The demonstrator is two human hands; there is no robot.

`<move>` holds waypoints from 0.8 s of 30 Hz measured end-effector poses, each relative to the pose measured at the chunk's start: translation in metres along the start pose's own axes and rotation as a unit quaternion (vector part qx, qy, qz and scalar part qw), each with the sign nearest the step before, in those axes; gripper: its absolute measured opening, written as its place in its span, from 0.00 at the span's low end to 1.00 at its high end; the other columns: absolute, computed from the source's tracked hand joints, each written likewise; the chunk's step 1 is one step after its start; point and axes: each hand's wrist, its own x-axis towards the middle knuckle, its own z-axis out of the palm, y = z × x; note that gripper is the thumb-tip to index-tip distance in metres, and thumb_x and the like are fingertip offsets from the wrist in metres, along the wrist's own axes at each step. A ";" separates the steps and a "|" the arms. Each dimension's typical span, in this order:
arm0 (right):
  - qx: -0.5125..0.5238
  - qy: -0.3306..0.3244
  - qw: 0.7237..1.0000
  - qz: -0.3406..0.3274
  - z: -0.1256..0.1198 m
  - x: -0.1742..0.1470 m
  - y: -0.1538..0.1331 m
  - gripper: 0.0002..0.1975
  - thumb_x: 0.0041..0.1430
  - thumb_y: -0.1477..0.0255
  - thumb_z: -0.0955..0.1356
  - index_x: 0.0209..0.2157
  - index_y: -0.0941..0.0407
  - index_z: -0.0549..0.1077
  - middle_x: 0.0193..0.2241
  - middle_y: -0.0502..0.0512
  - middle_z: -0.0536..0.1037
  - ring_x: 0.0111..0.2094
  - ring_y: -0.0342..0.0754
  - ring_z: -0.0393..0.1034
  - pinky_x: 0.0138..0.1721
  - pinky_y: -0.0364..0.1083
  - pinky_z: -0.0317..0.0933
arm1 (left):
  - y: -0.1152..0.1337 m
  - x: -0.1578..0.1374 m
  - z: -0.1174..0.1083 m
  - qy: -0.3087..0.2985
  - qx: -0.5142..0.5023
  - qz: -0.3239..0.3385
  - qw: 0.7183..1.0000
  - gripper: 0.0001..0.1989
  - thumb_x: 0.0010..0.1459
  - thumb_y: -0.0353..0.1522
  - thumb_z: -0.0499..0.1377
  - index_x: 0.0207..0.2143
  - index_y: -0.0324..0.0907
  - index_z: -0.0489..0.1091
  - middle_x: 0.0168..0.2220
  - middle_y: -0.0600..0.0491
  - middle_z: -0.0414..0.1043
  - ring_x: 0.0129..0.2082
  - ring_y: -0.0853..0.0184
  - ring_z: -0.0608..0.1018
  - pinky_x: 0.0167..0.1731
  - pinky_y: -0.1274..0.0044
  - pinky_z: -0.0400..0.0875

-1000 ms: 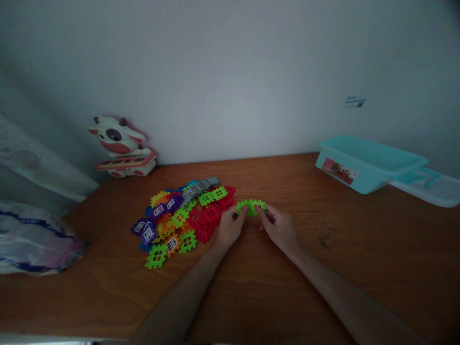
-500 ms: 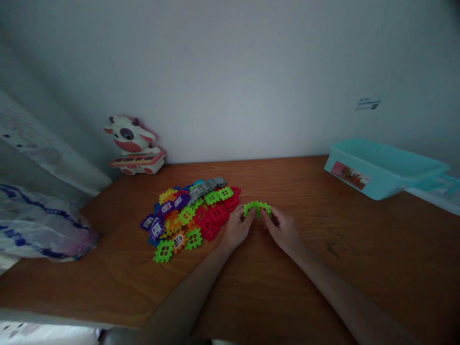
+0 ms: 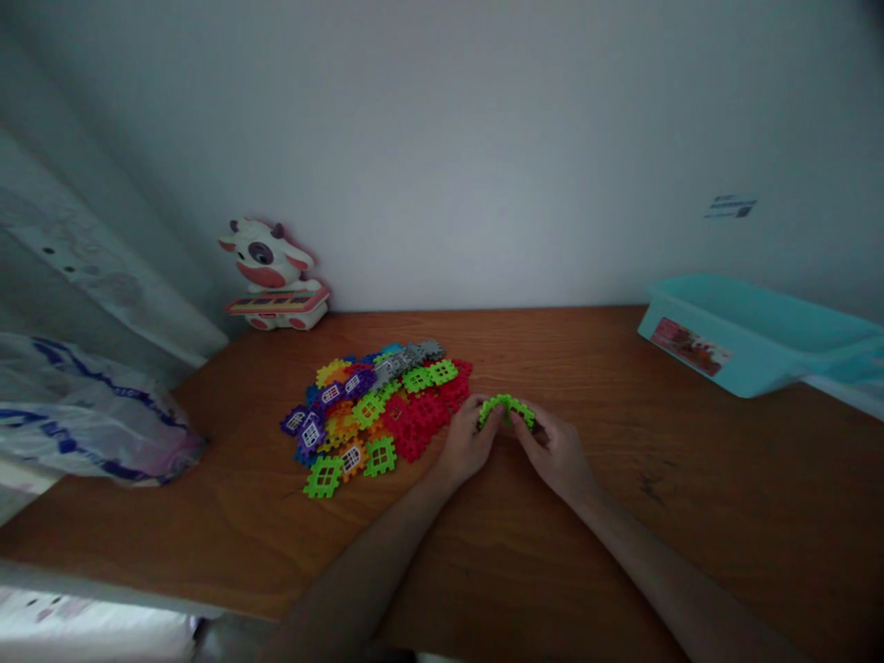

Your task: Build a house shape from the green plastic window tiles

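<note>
Two green interlocking building blocks, with toothed edges, meet at an angle between my hands. My left hand pinches their left side, thumb toward me. On the right side, my right hand grips them with its thumb near the joint. My fingers cover part of both pieces, so how firmly they are joined cannot be seen. Just left of my hands lies a heap of similar blocks: red ones, purple ones with white windows, a green one at the front, and grey ones at the back.
A cow-shaped toy keyboard stands at the back left of the wooden table. At the back right is a light-blue plastic bin. A white plastic bag lies at the left edge, near a curtain.
The view has shifted slightly, so everything appears a little further right. Between my hands the green blocks now form a sharper bend; both hands keep their hold.
</note>
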 end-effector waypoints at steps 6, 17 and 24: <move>0.002 0.003 1.000 0.004 0.000 0.002 0.001 0.16 0.63 0.61 0.66 0.48 0.53 0.75 0.43 0.60 0.82 0.41 0.55 0.78 0.43 0.53 0.72 | 0.003 -0.001 0.003 -0.018 0.030 0.015 0.999 0.18 0.69 0.42 0.50 0.37 0.41 0.74 0.38 0.49 0.72 0.40 0.64 0.75 0.44 0.72 0.72; 0.108 0.078 0.985 0.109 0.001 0.009 0.011 0.26 0.59 0.50 0.68 0.49 0.56 0.72 0.41 0.62 0.81 0.35 0.55 0.77 0.37 0.54 0.73 | 0.016 0.002 -0.042 0.026 0.324 0.114 0.939 0.20 0.68 0.40 0.53 0.57 0.41 0.67 0.55 0.43 0.70 0.57 0.55 0.70 0.59 0.62 0.64; 0.135 0.091 0.977 0.140 0.002 0.008 0.016 0.30 0.56 0.47 0.69 0.50 0.56 0.71 0.35 0.58 0.79 0.26 0.49 0.72 0.29 0.50 0.70 | -0.008 0.013 -0.076 0.073 0.486 0.052 0.870 0.21 0.67 0.36 0.52 0.61 0.43 0.65 0.63 0.43 0.65 0.60 0.49 0.67 0.61 0.54 0.56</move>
